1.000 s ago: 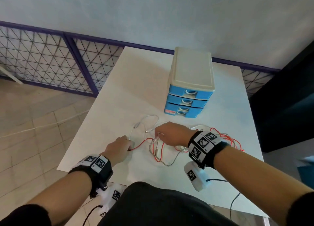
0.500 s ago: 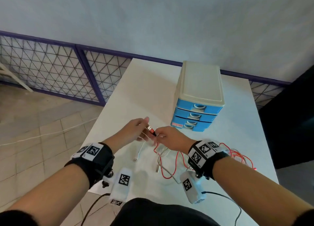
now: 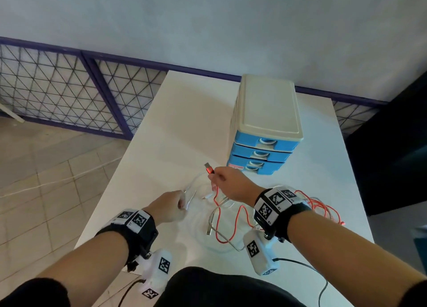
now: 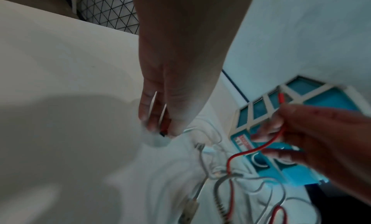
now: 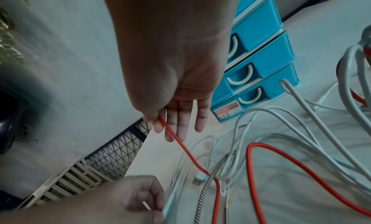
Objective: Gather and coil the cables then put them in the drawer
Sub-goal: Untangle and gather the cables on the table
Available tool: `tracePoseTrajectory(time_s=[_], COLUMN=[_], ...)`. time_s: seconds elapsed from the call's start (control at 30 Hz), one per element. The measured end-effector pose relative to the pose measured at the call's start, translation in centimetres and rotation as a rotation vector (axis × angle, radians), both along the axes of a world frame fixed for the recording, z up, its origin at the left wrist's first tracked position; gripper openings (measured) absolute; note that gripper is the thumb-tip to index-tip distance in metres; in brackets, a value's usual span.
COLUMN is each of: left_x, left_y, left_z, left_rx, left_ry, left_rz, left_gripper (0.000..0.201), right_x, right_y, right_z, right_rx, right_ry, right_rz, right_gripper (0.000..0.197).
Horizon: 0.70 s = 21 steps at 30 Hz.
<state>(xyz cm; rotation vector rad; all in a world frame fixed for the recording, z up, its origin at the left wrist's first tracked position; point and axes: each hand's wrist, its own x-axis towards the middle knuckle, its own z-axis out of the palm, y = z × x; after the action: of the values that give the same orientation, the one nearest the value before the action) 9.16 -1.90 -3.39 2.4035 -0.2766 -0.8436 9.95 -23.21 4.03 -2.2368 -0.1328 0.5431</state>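
Note:
My right hand pinches the red cable just behind its USB plug, held above the table in front of the blue drawer unit. The thumb and forefinger pinch shows in the right wrist view, the red cable running down into the tangle. My left hand grips a thin white cable nearer to me on the left; its fingers are curled round it. White cables and a braided cable lie tangled together. All three drawers are closed.
The white table has bare surface to the left of and behind the drawer unit. More red cable is bunched to the right of my right wrist. A purple mesh fence and tiled floor lie left of the table.
Half a second ago both hands met at the red plug. Now the right hand alone holds it, raised, and the left hand has dropped back toward me onto a white cable.

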Motion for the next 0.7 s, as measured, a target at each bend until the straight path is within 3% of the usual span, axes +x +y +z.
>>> tracePoseTrajectory(time_s=[0.17,0.27,0.4,0.53,0.6,0.7], left_x=[2.9,4.2,5.1,5.0,5.0,4.8], left_y=[-1.0,-2.3,-3.2,-3.5,-3.9,-4.5], left_z=[3.5,5.9,7.4,6.5,5.0,1.7], left_rx=[0.021,-0.071,-0.337,-0.629,-0.522,-0.176], left_ry=[-0.088,-0.037,0.149,0.342,0.239,-0.021], left_rz=[-0.064,-0.003,0.159,0.407,0.409,0.135], left_gripper=[0.006,0.019,0.017,0.017,0.019,0.013], right_x=[0.7,0.7,0.8,1.1,1.0,0.5], right_y=[0.6,1.3,1.0,-0.6,-1.5,-2.2], right_z=[-1.7,-2.0,-1.9,-1.2,-0.9,-1.2], right_rx=[-0.044,-0.052,-0.051,-0.085,-0.077,-0.065], right_ry=[-0.125,-0.168,-0.219,-0.218,-0.192,-0.158], right_rz=[0.076,0.114,0.112,0.050,0.002,-0.055], right_gripper=[0.018,0.024,0.020,0.022,0.019,0.018])
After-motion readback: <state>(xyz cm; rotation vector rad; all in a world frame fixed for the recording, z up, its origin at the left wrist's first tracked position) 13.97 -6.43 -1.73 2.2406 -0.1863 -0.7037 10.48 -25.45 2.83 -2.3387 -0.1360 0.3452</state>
